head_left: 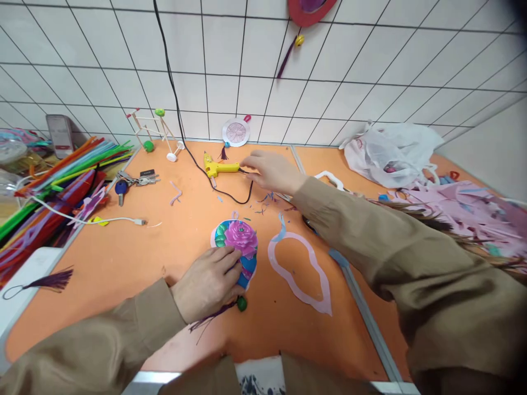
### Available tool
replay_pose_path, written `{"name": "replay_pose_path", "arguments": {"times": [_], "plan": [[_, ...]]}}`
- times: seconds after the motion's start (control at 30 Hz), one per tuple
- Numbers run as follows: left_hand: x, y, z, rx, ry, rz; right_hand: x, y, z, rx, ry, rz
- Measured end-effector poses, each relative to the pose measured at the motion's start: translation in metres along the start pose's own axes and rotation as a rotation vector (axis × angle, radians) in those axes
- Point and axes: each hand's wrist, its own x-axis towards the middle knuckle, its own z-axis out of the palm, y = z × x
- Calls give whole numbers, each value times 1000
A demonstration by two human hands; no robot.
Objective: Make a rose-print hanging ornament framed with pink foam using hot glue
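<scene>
Ornament (242, 236) with a big purple-pink flower on blue lies on the orange bench (144, 258), directly in front of me. My left hand (209, 280) rests on the lower left part of the ornament, with the fingers bent over its surface; I cannot tell if they also pinch the edge. Just on the near side of the ornament are a green bead (241, 303) and a dark purple tassel (212, 317), the latter partly under this hand.

Beyond the ornament, my right hand (267, 170) is stretched to the rear end of a yellow glue gun (222, 167). Its fingers are half bent, and I cannot tell whether they grasp the gun or are only near it.

To the right of the ornament lies a pale pink outline frame (323, 274), with a light blue strip (281, 227) at its top. Well to the left of the ornament, there are keys (121, 189). Farther beyond it, a round white disc (236, 132) stands near the tiled wall (224, 88).
</scene>
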Motion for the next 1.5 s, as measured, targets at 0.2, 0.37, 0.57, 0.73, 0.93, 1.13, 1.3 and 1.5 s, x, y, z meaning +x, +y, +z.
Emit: {"name": "replay_pose_path", "arguments": {"times": [0.2, 0.37, 0.57, 0.73, 0.93, 1.13, 1.3, 1.5], "plan": [[-3, 1, 6, 73, 4, -124, 60, 2, 43, -70, -29, -81], [-1, -8, 4, 91, 104, -139, 74, 3, 64, -32, -34, -59], [2, -12, 3, 168, 125, -285, 70, 10, 64, 33, 28, 55], [6, -9, 5, 203, 98, -329, 59, 22, 49, 422, 218, 245], [9, -11, 5, 175, 89, -343, 18, 18, 23, 1368, 201, 326], [8, -10, 2, 94, -28, -273, -40, -13, 3, 1390, -156, 295], [7, -8, 3, 157, 44, -115, -62, -19, 4, 1147, 148, 244], [5, -6, 10, 205, 19, -19, -56, 18, -12, 467, 366, -252]]}}
